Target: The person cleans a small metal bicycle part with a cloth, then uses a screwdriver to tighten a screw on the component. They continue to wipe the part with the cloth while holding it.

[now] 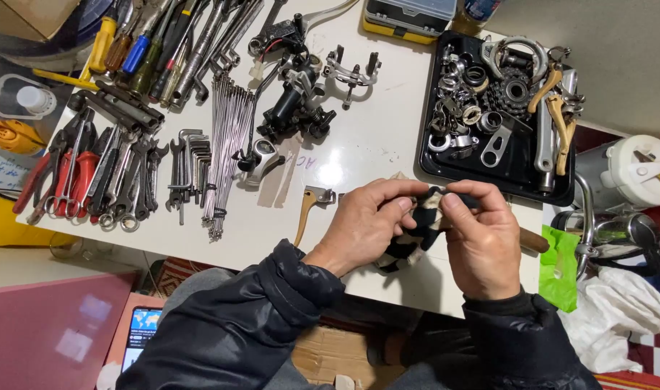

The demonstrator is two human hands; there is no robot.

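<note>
white table (387, 137) | pink cabinet (48, 325) | grey floor (618, 58) | overhead glare

Bare strip of tabletop (373, 137) runs from my hands to the far edge; I can pass there. Black tray (509, 173) of parts blocks the right edge. Spokes (227, 137), hex keys (189, 162) and pliers (70, 173) crowd the left.

bike workshop — wrenches (128, 180), spokes (225, 155), parts tray (434, 167)

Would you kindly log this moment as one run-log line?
left hand: pinches small dark part | right hand: pinches same part | black-and-white rag: under hands | white table
</note>
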